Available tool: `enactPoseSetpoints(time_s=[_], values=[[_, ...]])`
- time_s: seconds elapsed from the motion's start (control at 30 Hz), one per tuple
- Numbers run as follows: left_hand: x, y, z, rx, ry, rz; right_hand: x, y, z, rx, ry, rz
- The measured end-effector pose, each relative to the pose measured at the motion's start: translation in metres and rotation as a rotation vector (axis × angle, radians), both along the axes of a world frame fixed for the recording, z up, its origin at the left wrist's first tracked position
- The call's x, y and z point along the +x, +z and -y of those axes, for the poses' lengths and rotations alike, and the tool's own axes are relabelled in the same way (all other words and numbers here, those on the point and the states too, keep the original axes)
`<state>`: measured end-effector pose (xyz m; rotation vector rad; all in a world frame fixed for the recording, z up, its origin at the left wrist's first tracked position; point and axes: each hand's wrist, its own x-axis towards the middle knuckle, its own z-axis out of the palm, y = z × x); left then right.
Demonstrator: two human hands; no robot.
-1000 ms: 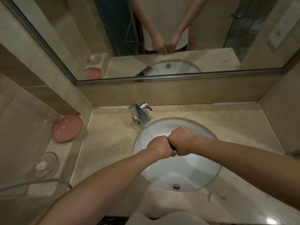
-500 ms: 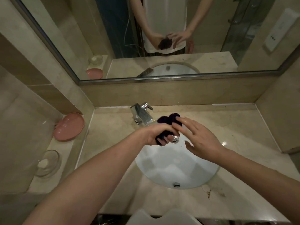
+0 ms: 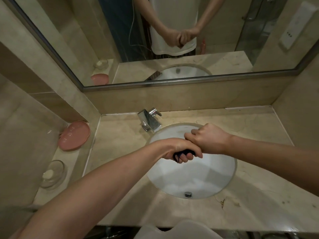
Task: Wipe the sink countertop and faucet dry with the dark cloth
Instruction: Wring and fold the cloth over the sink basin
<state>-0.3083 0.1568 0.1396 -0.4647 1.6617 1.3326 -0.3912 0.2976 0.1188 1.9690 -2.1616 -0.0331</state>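
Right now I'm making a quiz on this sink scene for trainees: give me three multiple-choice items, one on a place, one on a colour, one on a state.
1. Where is the faucet?
A. at the basin's far-left rim
B. at its near rim
C. on the side ledge

2. What colour is the dish on the left ledge?
A. blue
B. pink
C. green

3. How is the dark cloth held?
A. spread flat on the counter
B. draped over the faucet
C. bunched in the left hand

Answers:
1 A, it stands by the back wall.
2 B, it looks pink.
3 C, fingers curl round it above the basin.

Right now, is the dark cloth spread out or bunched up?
Bunched up: the dark cloth barely peeks from the left hand, gripped over the sink.
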Motion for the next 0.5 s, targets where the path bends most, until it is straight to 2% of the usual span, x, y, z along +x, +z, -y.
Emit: enactPoseSetpoints(time_s=[0.1,0.2,0.37,0.5], values=[[0.003,-0.013,-0.001,-0.206,-0.077,-0.095,0.004,-0.005,0.008,0.269,-0.022,0.034],[0.004,-0.029,-0.003,-0.359,-0.052,-0.181,0.01,-0.007,0.02,0.483,-0.16,0.085],[0.007,-0.058,-0.007,-0.655,-0.051,-0.37,0.016,-0.029,0.033,0.569,-0.266,0.128],[0.009,-0.078,-0.012,-0.869,-0.196,-0.474,0.02,-0.052,0.036,0.588,-0.381,0.23]])
